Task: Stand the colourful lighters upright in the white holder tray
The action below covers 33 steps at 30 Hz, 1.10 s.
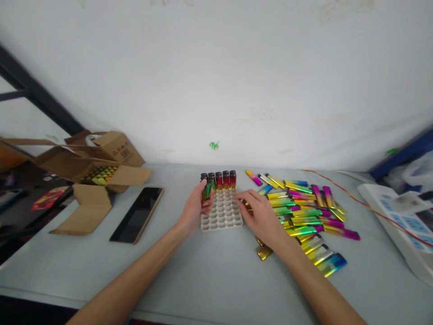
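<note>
A pale tray with rows of round holes (219,221) lies on the table in front of me. Upright lighters with black tops and red-to-gold bodies (226,180) fill holes along its far edge. Over the tray's left side, my left hand (198,203) is closed around green-and-gold lighters (207,190); how many is hidden by the fingers. My right hand (259,211) hovers at the tray's right edge with its fingers bent together, and whatever they hold cannot be made out. Beneath and beyond that hand spreads a loose pile of shiny metallic lighter sleeves or lighters (306,212).
A phone (138,214) lies left of the tray. Farther left stands an open cardboard box (91,216) with yellow-topped items inside. A white device with blue labels (399,225) sits at the right, a red-and-yellow wire (358,198) running across it. A white wall (216,90) rises behind.
</note>
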Tool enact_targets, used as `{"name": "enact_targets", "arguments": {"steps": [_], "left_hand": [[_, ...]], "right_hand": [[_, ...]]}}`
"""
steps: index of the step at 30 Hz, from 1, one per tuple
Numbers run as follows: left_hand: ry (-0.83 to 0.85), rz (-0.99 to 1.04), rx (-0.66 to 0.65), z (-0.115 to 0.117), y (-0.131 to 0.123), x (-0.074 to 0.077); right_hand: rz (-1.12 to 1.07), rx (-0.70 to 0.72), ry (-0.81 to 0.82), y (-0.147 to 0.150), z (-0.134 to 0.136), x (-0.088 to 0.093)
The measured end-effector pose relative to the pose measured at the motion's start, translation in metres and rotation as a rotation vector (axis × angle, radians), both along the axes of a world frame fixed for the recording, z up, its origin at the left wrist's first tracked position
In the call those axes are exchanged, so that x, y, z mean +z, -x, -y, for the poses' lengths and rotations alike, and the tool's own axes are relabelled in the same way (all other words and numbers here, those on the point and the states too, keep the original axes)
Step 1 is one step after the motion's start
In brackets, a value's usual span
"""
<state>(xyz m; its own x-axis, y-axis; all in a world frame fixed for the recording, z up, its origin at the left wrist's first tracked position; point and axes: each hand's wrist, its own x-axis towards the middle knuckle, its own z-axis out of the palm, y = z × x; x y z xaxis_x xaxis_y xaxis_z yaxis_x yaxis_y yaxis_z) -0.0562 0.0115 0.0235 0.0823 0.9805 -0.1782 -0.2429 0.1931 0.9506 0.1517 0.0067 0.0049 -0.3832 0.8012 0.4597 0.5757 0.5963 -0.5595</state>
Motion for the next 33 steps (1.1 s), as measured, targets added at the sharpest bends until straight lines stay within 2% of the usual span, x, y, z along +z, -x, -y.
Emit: {"name": "enact_targets", "arguments": {"steps": [7, 15, 21, 24, 30, 33], "left_hand": [[-0.244, -0.035, 0.053, 0.003, -0.002, 0.006], [-0.587, -0.350, 0.204, 0.005, 0.012, 0.009], [-0.958, -0.770, 0.376, 0.003, 0.021, 0.011], [-1.029, -0.834, 0.325, 0.003, 0.020, 0.010], [-0.985, -1.018, 0.197, -0.006, 0.023, -0.001], [-1.046, -1.073, 0.223, -0.013, 0.026, -0.007]], "right_hand": [[0.055, 0.052, -0.035, 0.002, 0.001, -0.007], [0.208, 0.149, -0.075, 0.010, 0.007, -0.010], [0.207, 0.144, -0.052, 0.013, 0.007, -0.009], [0.197, 0.146, -0.057, 0.013, 0.007, -0.008], [0.185, 0.151, -0.032, 0.014, 0.007, -0.008], [0.180, 0.156, -0.029, 0.014, 0.007, -0.009]]}}
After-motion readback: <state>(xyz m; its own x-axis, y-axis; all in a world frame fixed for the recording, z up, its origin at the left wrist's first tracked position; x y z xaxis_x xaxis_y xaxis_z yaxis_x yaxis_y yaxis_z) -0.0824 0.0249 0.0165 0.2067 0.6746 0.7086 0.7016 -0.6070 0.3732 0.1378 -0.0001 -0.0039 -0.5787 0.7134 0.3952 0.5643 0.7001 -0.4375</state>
